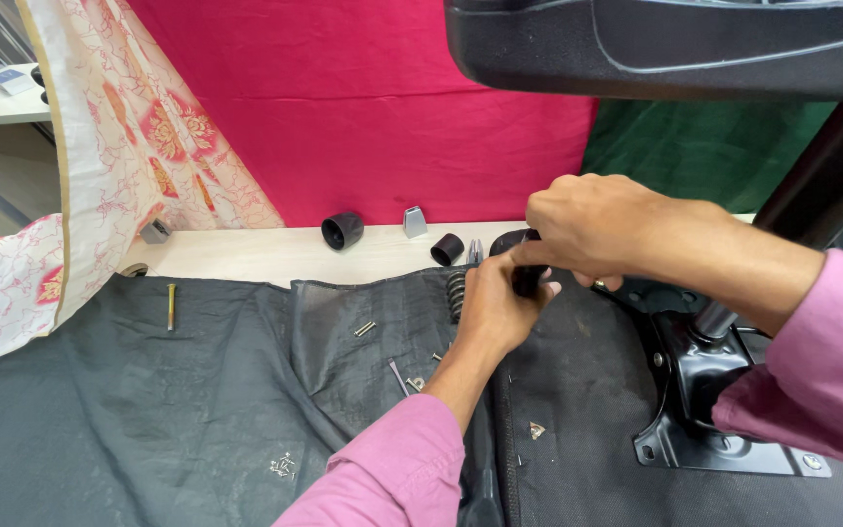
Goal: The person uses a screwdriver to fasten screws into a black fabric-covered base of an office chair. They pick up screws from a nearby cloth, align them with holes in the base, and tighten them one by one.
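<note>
My left hand (492, 304) and my right hand (592, 226) meet over a black round knob (522, 263) at the middle of the view. Both close their fingers around it, the right hand from above, the left from below. A black coil spring (456, 293) sits just left of my left hand, partly hidden by it. The knob belongs to a black metal chair mechanism plate (709, 405) bolted on a black seat underside (578, 390). The rest of the knob is covered by my fingers.
Two black caps (342, 230) (447, 249) and a grey wedge piece (414, 222) lie on the pale tabletop (246, 254). Loose screws (365, 329), a long brass bolt (171, 304) and a pin (398, 376) lie on dark cloth (148, 410). A black chair part (665, 44) hangs overhead.
</note>
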